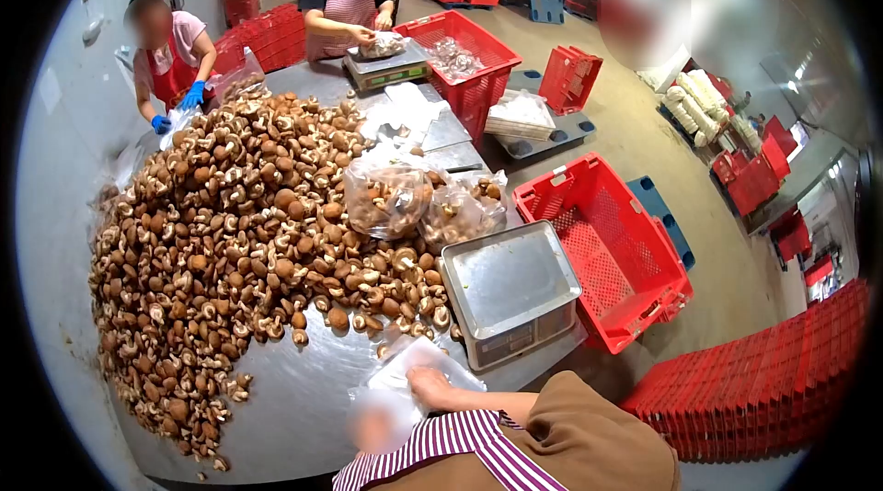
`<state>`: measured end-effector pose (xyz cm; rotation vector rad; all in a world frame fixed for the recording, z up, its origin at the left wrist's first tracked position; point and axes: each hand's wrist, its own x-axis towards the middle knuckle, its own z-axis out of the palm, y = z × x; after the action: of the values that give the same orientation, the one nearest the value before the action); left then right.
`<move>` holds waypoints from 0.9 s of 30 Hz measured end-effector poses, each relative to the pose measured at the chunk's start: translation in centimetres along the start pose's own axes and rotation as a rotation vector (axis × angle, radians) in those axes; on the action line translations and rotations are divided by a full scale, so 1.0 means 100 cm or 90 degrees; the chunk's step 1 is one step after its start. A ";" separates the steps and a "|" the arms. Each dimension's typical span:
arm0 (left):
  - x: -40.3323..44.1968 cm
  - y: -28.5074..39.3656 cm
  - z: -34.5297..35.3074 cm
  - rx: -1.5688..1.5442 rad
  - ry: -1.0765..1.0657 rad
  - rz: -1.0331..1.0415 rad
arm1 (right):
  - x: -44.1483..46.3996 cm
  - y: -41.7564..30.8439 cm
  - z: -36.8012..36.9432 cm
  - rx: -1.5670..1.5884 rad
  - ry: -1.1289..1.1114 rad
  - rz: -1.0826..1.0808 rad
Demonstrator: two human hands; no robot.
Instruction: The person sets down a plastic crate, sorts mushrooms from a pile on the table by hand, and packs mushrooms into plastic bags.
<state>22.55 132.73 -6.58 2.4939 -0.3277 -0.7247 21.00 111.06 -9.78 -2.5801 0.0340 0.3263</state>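
Observation:
My right hand [430, 387] reaches in from the lower right, its fingers closed on a thin clear plastic bag [452, 371] at the table's near edge. Beside it, close to the striped apron, my left hand [372, 427] is blurred; its fingers and anything in them cannot be made out. Just beyond the bag lies a large heap of brown mushrooms [230, 243]. The metal pan of a scale [510, 278] stands beyond my right hand, with nothing on it. Two clear bags of mushrooms [386, 197] rest behind the scale.
A red crate [612, 256] stands right of the scale. Stacked red crates [754, 381] fill the lower right. Two people work across the table, one in blue gloves [193, 95], the other at a second scale [386, 65] beside another red crate [469, 82].

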 end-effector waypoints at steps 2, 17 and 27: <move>-0.002 0.002 -0.002 0.003 -0.002 0.002 | -0.002 -0.007 -0.004 0.005 0.020 0.023; 0.000 0.014 -0.030 -0.124 -0.093 -0.009 | 0.027 0.001 -0.142 0.204 0.324 0.125; 0.106 -0.024 -0.103 -0.174 0.305 0.069 | 0.030 0.025 -0.129 0.343 0.306 0.170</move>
<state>37.21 135.20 -5.01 2.2748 -0.1718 -0.1049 26.60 102.39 -1.06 -2.0555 0.5618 -0.1961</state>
